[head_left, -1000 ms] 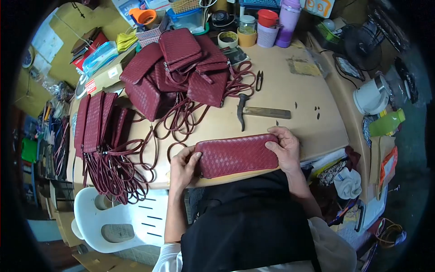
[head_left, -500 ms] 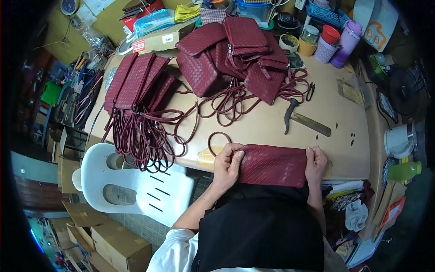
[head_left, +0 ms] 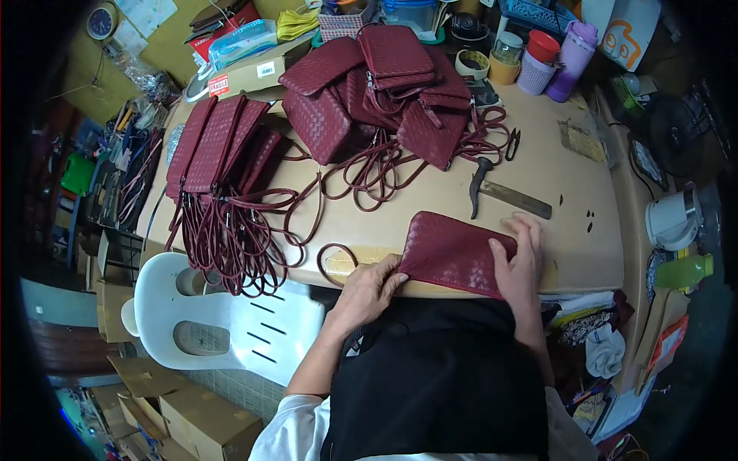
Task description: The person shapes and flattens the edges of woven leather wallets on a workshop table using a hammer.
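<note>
A maroon purse (head_left: pixel 453 253) with a woven pattern lies slightly tilted at the table's front edge, close to my body. My left hand (head_left: pixel 370 290) pinches its lower left corner between thumb and fingers. A round maroon strap loop (head_left: pixel 337 265) rests on the table just beyond that hand. My right hand (head_left: pixel 520 257) is at the purse's right end, its thumb over the purse face and its fingers stretched out past the edge, a little blurred. Beyond the purse lies a hammer (head_left: pixel 511 198) with a wooden handle and dark head.
Maroon purses are heaped at the table's back (head_left: pixel 400 92). Another stack (head_left: pixel 211 146) at the left has its straps hanging over the edge, above a white chair (head_left: pixel 254 323). Small black snips (head_left: pixel 513 144), a tape roll (head_left: pixel 472 64) and a purple bottle (head_left: pixel 575 61) are farther right.
The purse has gone from stretched upright between both hands to lying lower over the table edge. My right hand has loosened and spread its fingers; my left has slid to the lower corner.
</note>
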Demonstrator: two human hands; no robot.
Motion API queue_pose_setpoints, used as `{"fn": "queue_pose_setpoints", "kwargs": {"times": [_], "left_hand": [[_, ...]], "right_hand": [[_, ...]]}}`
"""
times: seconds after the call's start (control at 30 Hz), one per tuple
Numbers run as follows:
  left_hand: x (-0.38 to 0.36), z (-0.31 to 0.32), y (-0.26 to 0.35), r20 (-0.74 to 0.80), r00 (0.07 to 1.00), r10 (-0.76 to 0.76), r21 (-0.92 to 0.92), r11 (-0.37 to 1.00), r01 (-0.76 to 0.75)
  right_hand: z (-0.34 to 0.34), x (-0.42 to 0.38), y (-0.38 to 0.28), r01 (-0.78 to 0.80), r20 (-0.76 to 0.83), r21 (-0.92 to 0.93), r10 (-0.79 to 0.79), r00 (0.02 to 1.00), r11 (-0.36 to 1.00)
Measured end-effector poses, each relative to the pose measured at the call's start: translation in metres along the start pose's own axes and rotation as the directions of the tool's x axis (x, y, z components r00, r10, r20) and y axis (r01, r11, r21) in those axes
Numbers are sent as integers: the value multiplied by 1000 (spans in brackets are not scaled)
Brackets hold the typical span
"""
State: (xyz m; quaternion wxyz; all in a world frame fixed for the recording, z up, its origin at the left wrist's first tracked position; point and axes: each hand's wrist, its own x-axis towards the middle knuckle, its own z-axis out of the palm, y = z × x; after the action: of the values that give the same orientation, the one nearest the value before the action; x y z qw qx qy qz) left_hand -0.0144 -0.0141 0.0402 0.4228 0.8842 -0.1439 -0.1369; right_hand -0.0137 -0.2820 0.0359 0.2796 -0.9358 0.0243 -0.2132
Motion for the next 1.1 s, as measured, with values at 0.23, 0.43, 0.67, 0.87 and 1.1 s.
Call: {"fn": "queue_pose_setpoints", "kwargs": {"times": [0.23,0.43,0.67,0.87,1.1], "left_hand": [[-1,5,-5,-66,989,135,-6,991,-136],[-2,-1,2,-44,980,192,23,981,-191],[-21,12,-28,-119,988,-100,-563,826,16],[-44,0,-30,-284,933,-220,-180,968,173],[-9,15,14,50,915,400,439,814,-380]], "right_hand": [[10,-2,-29,200,32,187,-209,977,962],[12,10,-43,284,105,251,-318,942,925],[1,14,13,-447,702,247,160,694,860],[9,22,21,86,113,103,-97,989,991],[48,79,55,297,220,-254,-244,944,921]]}}
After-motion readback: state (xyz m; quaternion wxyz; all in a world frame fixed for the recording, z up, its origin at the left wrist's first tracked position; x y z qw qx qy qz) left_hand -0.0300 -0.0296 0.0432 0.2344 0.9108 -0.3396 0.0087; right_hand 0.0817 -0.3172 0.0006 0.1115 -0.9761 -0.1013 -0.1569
